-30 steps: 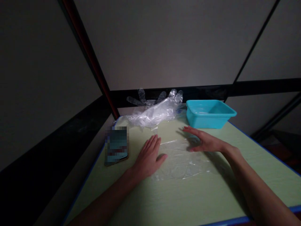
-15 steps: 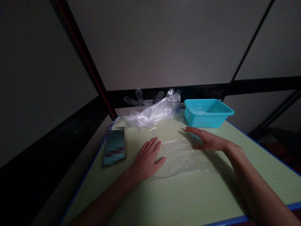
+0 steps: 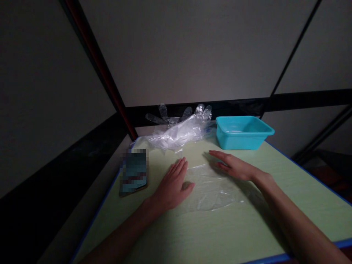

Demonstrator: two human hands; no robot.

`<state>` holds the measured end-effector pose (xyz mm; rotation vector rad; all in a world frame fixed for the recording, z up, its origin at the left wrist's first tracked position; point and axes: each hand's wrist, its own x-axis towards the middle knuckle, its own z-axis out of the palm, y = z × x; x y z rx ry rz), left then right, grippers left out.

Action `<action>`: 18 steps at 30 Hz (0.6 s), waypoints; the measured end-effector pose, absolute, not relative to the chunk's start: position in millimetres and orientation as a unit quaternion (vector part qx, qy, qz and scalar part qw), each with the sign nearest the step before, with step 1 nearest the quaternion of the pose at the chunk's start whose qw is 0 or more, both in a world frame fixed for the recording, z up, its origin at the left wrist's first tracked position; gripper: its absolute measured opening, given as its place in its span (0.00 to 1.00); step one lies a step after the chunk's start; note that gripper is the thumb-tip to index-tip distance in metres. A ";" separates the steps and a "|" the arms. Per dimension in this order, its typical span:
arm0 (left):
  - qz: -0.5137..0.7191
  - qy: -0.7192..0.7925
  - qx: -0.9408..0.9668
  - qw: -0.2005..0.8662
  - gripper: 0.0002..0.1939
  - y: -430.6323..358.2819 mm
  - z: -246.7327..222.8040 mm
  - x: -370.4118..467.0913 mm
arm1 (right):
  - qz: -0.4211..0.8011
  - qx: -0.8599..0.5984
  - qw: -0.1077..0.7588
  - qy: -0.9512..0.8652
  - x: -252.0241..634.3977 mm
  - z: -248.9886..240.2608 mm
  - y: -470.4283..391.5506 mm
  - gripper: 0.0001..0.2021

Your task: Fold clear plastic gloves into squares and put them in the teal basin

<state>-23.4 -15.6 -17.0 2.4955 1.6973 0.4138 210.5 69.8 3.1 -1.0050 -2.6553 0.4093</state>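
A clear plastic glove (image 3: 211, 190) lies spread on the pale green tabletop between my hands; its finger end is hard to make out. My left hand (image 3: 172, 187) rests flat at the glove's left end, fingers together and thumb out. Over the glove's far right part is my right hand (image 3: 235, 167), its fingers stretched out to the left and holding nothing. Whether the right hand touches the film, I cannot tell. Behind them, a pile of clear plastic gloves (image 3: 181, 130) leans at the back of the table against the wall.
A turquoise plastic basin (image 3: 243, 139) stands at the back right of the table (image 3: 170, 238). To the left of my left hand lies a phone (image 3: 134, 172) with a blurred-out screen. The wall (image 3: 192, 55) closes off the table's back, and blue edging runs along its sides.
My right hand has moved left over the glove, and the film under it has shifted and wrinkled a little. The left hand stays in nearly the same place.
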 end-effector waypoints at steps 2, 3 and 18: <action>0.133 0.546 0.826 0.045 0.32 -19.2 -15.5 -19.3 | 0.140 -0.329 0.126 -0.925 200.7 -0.3 60.7 0.25; 0.131 0.539 0.831 0.046 0.33 -21.1 -15.5 -17.2 | 0.138 -0.317 0.117 -0.931 196.6 -2.9 55.3 0.27; 0.085 0.529 0.844 0.032 0.34 -24.6 -21.2 -13.1 | 0.048 -0.291 0.085 -0.952 187.6 -26.4 31.2 0.31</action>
